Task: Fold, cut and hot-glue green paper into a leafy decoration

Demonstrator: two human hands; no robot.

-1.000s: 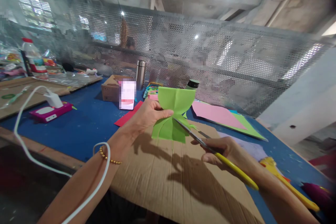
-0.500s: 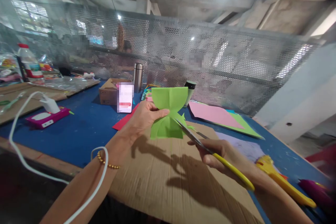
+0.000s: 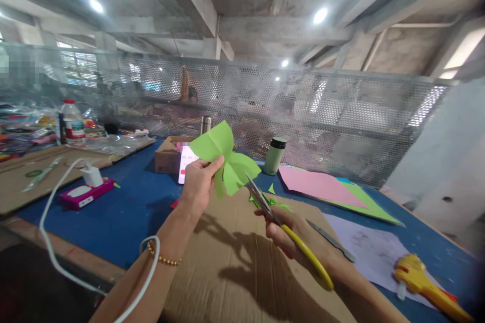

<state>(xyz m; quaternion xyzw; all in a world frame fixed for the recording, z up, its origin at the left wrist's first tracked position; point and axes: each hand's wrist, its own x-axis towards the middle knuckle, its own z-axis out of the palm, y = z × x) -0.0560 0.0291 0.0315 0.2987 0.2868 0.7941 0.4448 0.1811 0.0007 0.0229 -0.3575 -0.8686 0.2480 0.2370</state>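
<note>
My left hand (image 3: 200, 181) pinches a piece of light green paper (image 3: 215, 142) near its narrow middle, thumb on top. The paper is cut into a winged shape with curved edges and creases. My right hand (image 3: 282, 227) grips yellow-handled scissors (image 3: 303, 247), whose blades point up and left. The blade tips end close to the paper's lower right lobe; I cannot tell whether they touch it. Small green paper scraps (image 3: 272, 202) lie behind the scissors on the brown cardboard (image 3: 227, 272).
Right of the cardboard are a metal blade (image 3: 333, 242), purple paper (image 3: 371, 247) and a yellow glue gun (image 3: 413, 272). Pink paper (image 3: 322, 186) lies farther back, near a green tumbler (image 3: 275, 156). A phone (image 3: 184, 164), cardboard box (image 3: 166, 154) and magenta power strip (image 3: 87, 193) stand left.
The green paper has been turned and tilted in my left hand. A lower right lobe now shows rounded. The scissors have moved slightly down and left, and the camera view has tilted up.
</note>
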